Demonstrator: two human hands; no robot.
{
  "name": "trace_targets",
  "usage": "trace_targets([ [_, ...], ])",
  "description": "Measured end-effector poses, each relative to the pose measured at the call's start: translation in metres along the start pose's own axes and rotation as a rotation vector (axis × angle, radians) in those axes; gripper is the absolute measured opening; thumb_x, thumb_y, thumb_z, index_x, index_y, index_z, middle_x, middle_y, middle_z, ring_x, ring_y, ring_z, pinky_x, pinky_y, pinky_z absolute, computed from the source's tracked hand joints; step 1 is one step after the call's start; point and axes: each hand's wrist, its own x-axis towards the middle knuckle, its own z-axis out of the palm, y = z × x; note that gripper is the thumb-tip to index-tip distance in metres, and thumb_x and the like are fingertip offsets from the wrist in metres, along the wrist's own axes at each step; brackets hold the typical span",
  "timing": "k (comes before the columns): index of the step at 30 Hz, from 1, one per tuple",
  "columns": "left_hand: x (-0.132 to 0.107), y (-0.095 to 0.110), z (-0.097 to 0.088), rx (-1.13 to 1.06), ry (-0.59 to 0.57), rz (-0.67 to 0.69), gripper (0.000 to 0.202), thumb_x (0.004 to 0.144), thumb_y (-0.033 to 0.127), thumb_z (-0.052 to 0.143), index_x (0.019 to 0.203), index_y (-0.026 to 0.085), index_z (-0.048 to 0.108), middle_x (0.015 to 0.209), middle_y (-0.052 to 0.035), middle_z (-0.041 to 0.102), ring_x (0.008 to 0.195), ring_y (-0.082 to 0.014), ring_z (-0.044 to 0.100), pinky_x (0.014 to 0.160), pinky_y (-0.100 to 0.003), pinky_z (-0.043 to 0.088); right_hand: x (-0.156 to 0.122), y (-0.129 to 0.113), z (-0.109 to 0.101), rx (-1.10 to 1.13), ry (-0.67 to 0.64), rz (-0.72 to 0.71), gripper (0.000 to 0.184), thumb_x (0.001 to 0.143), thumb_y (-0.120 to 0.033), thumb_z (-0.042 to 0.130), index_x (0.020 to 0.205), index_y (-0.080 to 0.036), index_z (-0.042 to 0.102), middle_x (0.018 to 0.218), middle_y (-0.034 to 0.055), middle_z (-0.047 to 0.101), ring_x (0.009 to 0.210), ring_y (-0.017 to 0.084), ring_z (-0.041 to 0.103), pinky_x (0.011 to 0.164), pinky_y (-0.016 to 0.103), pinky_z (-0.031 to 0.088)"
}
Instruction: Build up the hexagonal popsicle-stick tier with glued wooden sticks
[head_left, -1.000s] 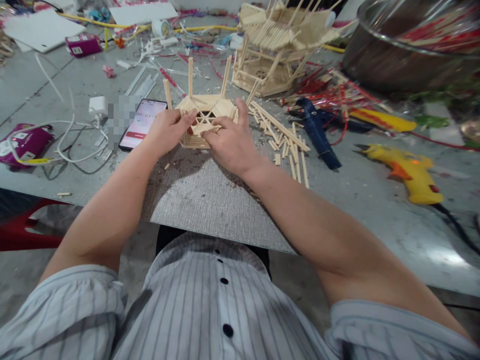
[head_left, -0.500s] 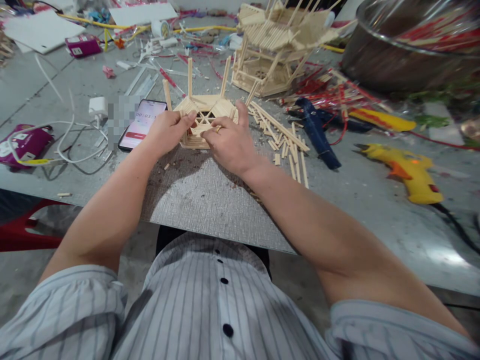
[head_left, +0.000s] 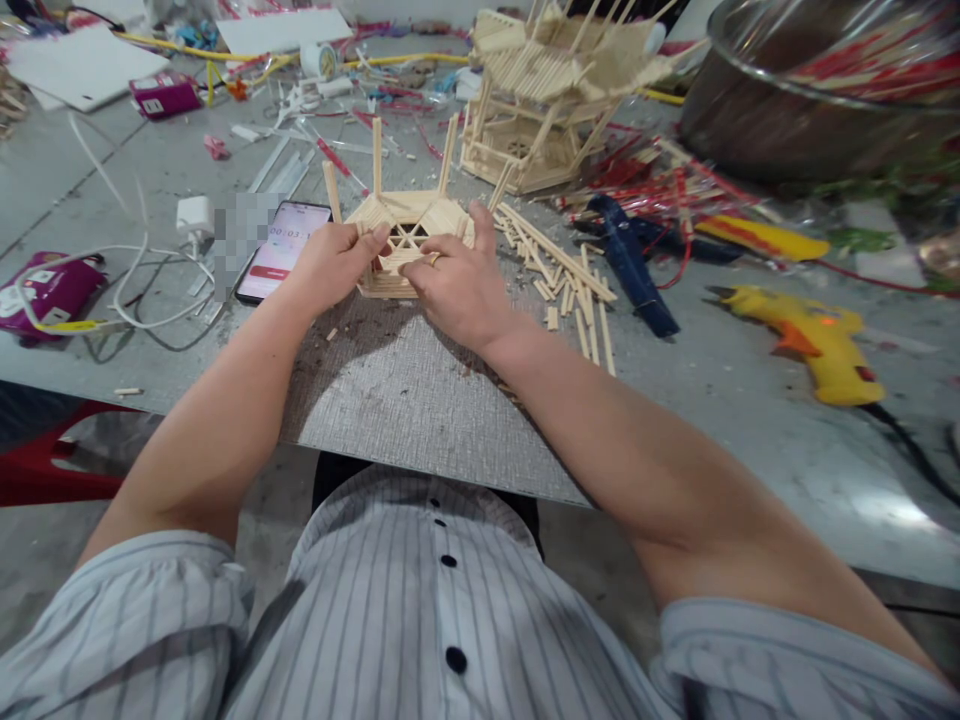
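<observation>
A small hexagonal frame of wooden sticks stands on the grey textured mat, with several thin posts rising from its corners. My left hand grips the frame's near left side, fingers curled over its edge. My right hand presses on the near right side, thumb stretched along the rim and fingers bent onto the sticks. A ring shows on one right finger. The near wall of the frame is hidden behind both hands.
Loose sticks lie right of the frame. A yellow glue gun rests far right, a dark blue tool between them. A larger stick model stands behind. A phone, charger cable and magenta packets lie left.
</observation>
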Motion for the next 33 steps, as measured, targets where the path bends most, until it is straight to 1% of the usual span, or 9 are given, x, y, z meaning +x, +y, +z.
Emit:
trace_targets([
  [5,0.0001,0.0004,-0.0006,-0.006,-0.006,-0.032,0.047,0.086,0.050,0.043,0.072,0.013,0.068,0.064,-0.0033,0.063,0.061,-0.0108,0.053,0.062,-0.025,0.040,-0.0004,0.0007,0.0007,-0.027,0.002,0.000,0.036,0.091,-0.014,0.036,0.099,-0.023,0.070,0.088,0.0091,0.068,0.108,0.025,0.054,0.106,0.064,0.018],
  [9,0.0003,-0.0001,-0.0005,-0.012,-0.009,-0.008,0.049,0.086,0.051,0.042,0.072,0.013,0.068,0.064,-0.0040,0.063,0.060,-0.0106,0.051,0.060,-0.025,0.039,-0.0009,0.0006,0.0005,0.017,0.016,0.009,0.037,0.090,-0.014,0.036,0.100,-0.025,0.070,0.088,0.0084,0.068,0.109,0.025,0.053,0.105,0.064,0.018],
  [11,0.0001,0.0003,-0.0004,-0.013,-0.010,-0.009,0.049,0.086,0.051,0.041,0.072,0.013,0.068,0.066,-0.0042,0.064,0.061,-0.0110,0.052,0.061,-0.025,0.039,-0.0010,0.0004,0.0000,0.018,0.009,0.005,0.037,0.090,-0.015,0.035,0.099,-0.024,0.069,0.088,0.0091,0.068,0.109,0.026,0.052,0.105,0.064,0.019],
  [17,-0.0012,0.0018,-0.0006,-0.035,-0.006,-0.047,0.047,0.085,0.052,0.043,0.073,0.013,0.068,0.066,-0.0044,0.065,0.067,-0.0128,0.056,0.067,-0.025,0.043,-0.0008,-0.0006,-0.0017,-0.012,-0.027,0.010,0.037,0.092,-0.014,0.034,0.099,-0.021,0.069,0.089,0.0102,0.068,0.110,0.025,0.052,0.107,0.062,0.016],
  [20,-0.0016,0.0020,-0.0009,-0.045,-0.012,-0.054,0.047,0.085,0.051,0.043,0.074,0.013,0.069,0.066,-0.0046,0.065,0.067,-0.0127,0.056,0.067,-0.026,0.044,-0.0012,-0.0002,-0.0011,-0.004,-0.026,0.016,0.035,0.091,-0.014,0.036,0.101,-0.022,0.069,0.089,0.0102,0.067,0.110,0.025,0.052,0.107,0.062,0.016],
  [28,-0.0025,0.0025,-0.0007,-0.026,-0.009,-0.066,0.047,0.085,0.051,0.044,0.081,0.012,0.070,0.066,-0.0036,0.064,0.065,-0.0118,0.054,0.067,-0.026,0.044,-0.0018,-0.0007,-0.0017,-0.011,-0.035,0.009,0.037,0.092,-0.016,0.034,0.103,-0.022,0.069,0.093,0.0113,0.068,0.112,0.026,0.051,0.106,0.063,0.015],
  [33,-0.0011,-0.0002,0.0003,-0.058,-0.018,-0.065,0.046,0.085,0.051,0.043,0.078,0.014,0.069,0.066,-0.0033,0.064,0.064,-0.0113,0.053,0.066,-0.025,0.043,-0.0017,-0.0010,-0.0036,-0.016,-0.036,0.001,0.039,0.092,-0.016,0.032,0.103,-0.023,0.069,0.093,0.0114,0.068,0.113,0.026,0.051,0.107,0.064,0.014],
])
